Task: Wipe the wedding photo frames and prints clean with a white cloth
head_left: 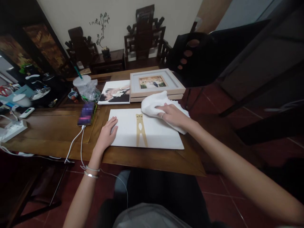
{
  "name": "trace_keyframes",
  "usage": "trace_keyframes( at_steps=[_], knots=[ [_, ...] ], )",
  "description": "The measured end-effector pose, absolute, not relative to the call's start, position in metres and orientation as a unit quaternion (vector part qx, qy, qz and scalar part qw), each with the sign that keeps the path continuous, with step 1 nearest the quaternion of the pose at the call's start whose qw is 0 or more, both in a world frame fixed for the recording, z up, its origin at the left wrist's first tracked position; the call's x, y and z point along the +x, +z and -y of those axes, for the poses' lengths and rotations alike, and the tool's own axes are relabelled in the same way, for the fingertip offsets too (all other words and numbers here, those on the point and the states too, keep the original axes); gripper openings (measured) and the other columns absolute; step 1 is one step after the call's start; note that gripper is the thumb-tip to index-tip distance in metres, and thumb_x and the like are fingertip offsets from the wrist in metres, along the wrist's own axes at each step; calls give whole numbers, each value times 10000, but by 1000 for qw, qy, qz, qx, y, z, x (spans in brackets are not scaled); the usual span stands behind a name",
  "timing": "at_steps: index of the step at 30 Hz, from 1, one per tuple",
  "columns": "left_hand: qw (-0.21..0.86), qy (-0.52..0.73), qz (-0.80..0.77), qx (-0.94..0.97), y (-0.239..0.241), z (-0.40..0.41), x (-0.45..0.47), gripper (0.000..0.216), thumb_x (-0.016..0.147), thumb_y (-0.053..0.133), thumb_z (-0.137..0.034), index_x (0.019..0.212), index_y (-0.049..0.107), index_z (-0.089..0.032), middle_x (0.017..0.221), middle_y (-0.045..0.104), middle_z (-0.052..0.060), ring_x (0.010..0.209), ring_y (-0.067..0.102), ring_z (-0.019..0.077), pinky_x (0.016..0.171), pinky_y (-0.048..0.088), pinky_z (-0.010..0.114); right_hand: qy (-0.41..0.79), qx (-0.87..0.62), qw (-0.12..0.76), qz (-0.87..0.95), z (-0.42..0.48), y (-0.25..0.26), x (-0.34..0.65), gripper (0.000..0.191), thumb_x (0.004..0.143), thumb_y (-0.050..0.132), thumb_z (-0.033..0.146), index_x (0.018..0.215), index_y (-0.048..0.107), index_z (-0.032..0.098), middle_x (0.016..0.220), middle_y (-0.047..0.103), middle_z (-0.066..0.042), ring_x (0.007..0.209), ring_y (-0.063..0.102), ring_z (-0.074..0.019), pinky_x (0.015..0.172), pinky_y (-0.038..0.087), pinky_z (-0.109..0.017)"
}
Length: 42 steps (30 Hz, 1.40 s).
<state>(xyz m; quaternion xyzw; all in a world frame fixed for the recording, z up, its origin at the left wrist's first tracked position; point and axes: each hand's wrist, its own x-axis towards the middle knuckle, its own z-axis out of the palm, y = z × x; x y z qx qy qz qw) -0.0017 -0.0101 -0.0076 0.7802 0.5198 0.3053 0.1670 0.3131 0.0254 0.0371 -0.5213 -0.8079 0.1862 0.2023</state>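
Observation:
A white rectangular panel (123, 129) lies flat on the wooden table before me, with a gold-coloured easel stand (140, 133) fixed at its middle. My left hand (108, 133) rests flat on the panel's left edge, fingers stretched out. In my right hand (172, 114) is a bunched white cloth (152, 104), pressed on the panel's far right part; it covers that corner and hangs over the right edge. Just beyond sits a stack of light wooden picture frames (156, 91), the top one with a photo. Left of it lies a photo panel (115, 91).
A phone (86, 113) with a white charging cable (73, 141) lies to the left. Behind it stand a lidded cup with a straw (82, 81) and a crumpled plastic bag (91, 91). A power strip (14, 129) is far left. Dark wooden chairs (144, 34) stand behind the table.

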Motion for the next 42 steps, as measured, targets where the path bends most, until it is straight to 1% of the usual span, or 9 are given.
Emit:
trace_keyframes(
  at_steps=[4, 9, 17, 23, 27, 30, 34, 38, 42],
  knots=[
    [166, 311, -520, 778, -7, 11, -1, 387, 932, 475, -260, 1270, 619, -137, 1422, 540, 137, 1369, 460, 237, 1179, 319, 467, 147, -459, 183, 857, 31, 22, 311, 329, 752, 439, 156, 968, 688, 168, 1276, 652, -148, 1288, 507, -365, 1132, 200, -653],
    [162, 310, -517, 781, -6, 12, 0, 390, 936, 471, -263, 1274, 618, -134, 1421, 541, 139, 1370, 459, 235, 1180, 319, 463, 223, -406, 145, 874, 109, 38, 321, 288, 680, 473, 120, 853, 676, 226, 1413, 553, -99, 1329, 476, -336, 1152, 202, -659],
    [165, 315, -515, 780, -8, 12, 1, 391, 937, 470, -266, 1281, 613, -147, 1424, 540, 129, 1375, 452, 236, 1181, 316, 473, 298, -460, 109, 830, 98, 46, 348, 224, 748, 504, 268, 856, 700, 277, 1072, 730, -67, 1281, 511, -367, 1001, 454, -554],
    [166, 316, -519, 777, -8, 11, 0, 389, 928, 475, -258, 1267, 621, -137, 1414, 548, 133, 1363, 469, 231, 1175, 333, 459, 234, -492, 157, 824, 8, 44, 326, 243, 806, 411, 271, 802, 647, 214, 837, 694, -75, 908, 638, -309, 867, 479, -493],
    [168, 318, -519, 776, -8, 11, 0, 381, 924, 479, -260, 1260, 627, -160, 1413, 554, 114, 1362, 469, 230, 1175, 337, 456, 185, -507, 198, 818, -11, 38, 296, 293, 833, 382, 198, 950, 651, 203, 1055, 714, -94, 1072, 613, -331, 1018, 363, -596],
    [168, 320, -519, 775, -9, 11, -1, 378, 924, 477, -259, 1259, 627, -170, 1411, 557, 110, 1361, 471, 233, 1177, 331, 461, 155, -479, 179, 845, 11, 26, 279, 364, 794, 425, 136, 1085, 638, 188, 1343, 601, -136, 1373, 395, -369, 1105, 175, -702],
    [169, 315, -520, 776, -9, 11, -1, 383, 932, 470, -265, 1268, 620, -162, 1421, 543, 126, 1370, 460, 239, 1177, 322, 477, 164, -410, 154, 884, 67, 23, 279, 337, 757, 447, 95, 1011, 660, 158, 1491, 443, -185, 1463, 203, -362, 1123, 127, -721],
    [165, 310, -521, 777, -8, 12, 0, 399, 939, 463, -271, 1276, 612, -118, 1424, 533, 154, 1377, 450, 247, 1184, 310, 472, 228, -329, 94, 912, 109, 44, 298, 319, 704, 459, 61, 912, 672, 176, 1478, 472, -143, 1446, 273, -322, 1166, 136, -656],
    [165, 307, -522, 778, -6, 12, 0, 390, 942, 461, -271, 1278, 610, -138, 1428, 534, 137, 1379, 447, 240, 1185, 310, 465, 310, -319, 87, 891, 100, 59, 322, 266, 714, 485, 108, 828, 678, 252, 1286, 660, -31, 1319, 495, -294, 1166, 291, -529]
  ],
)
